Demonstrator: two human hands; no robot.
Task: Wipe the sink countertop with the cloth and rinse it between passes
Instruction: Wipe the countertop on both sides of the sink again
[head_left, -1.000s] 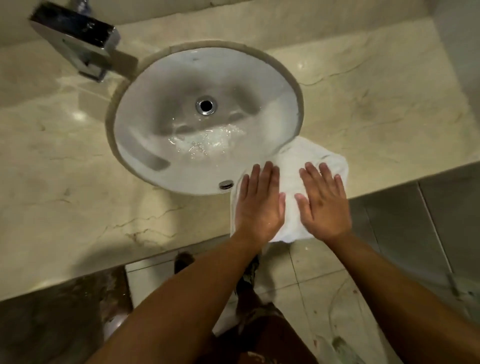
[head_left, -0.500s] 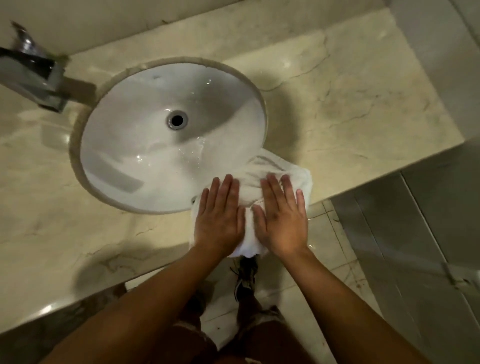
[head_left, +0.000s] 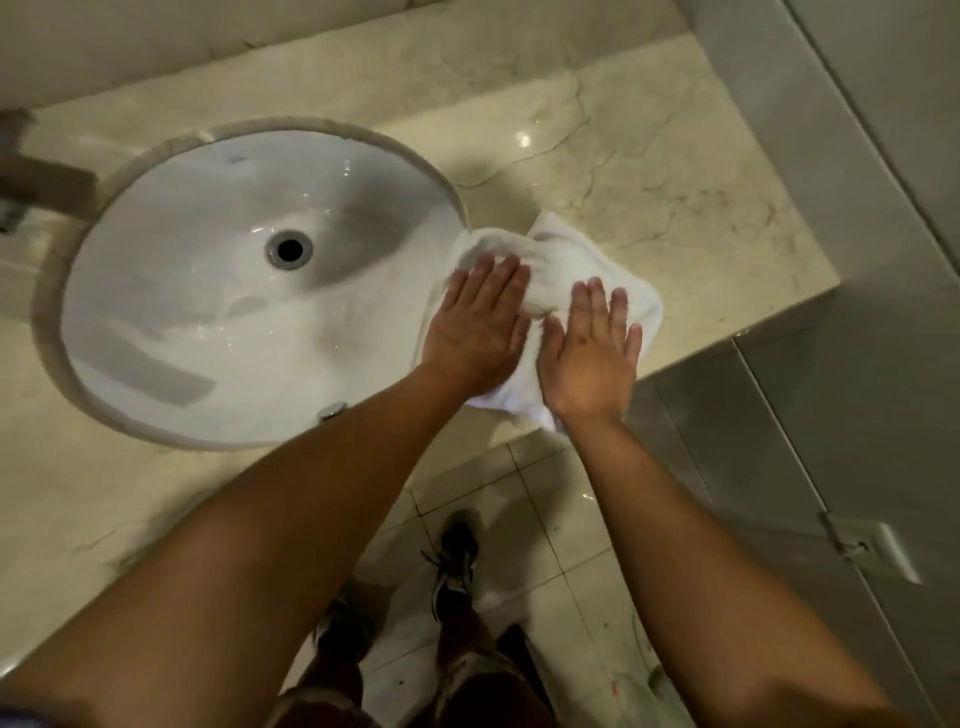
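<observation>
A white cloth (head_left: 566, 260) lies bunched on the beige marble countertop (head_left: 675, 171), just right of the white oval sink basin (head_left: 208, 312), its near end hanging over the counter's front edge. My left hand (head_left: 475, 327) presses flat on the cloth's left part, fingers straight, next to the basin rim. Flat on the cloth's right part lies my right hand (head_left: 589, 353), fingers spread. The two hands sit side by side, nearly touching.
A metal faucet (head_left: 21, 176) pokes in at the left edge. The drain (head_left: 289, 249) sits mid-basin with water drops around it. A grey partition wall (head_left: 857, 260) bounds the counter on the right. Tiled floor (head_left: 524, 525) and my shoes (head_left: 457, 561) show below.
Both hands have pushed the cloth away from the front edge and to the right along the basin rim. The cloth has bunched up more.
</observation>
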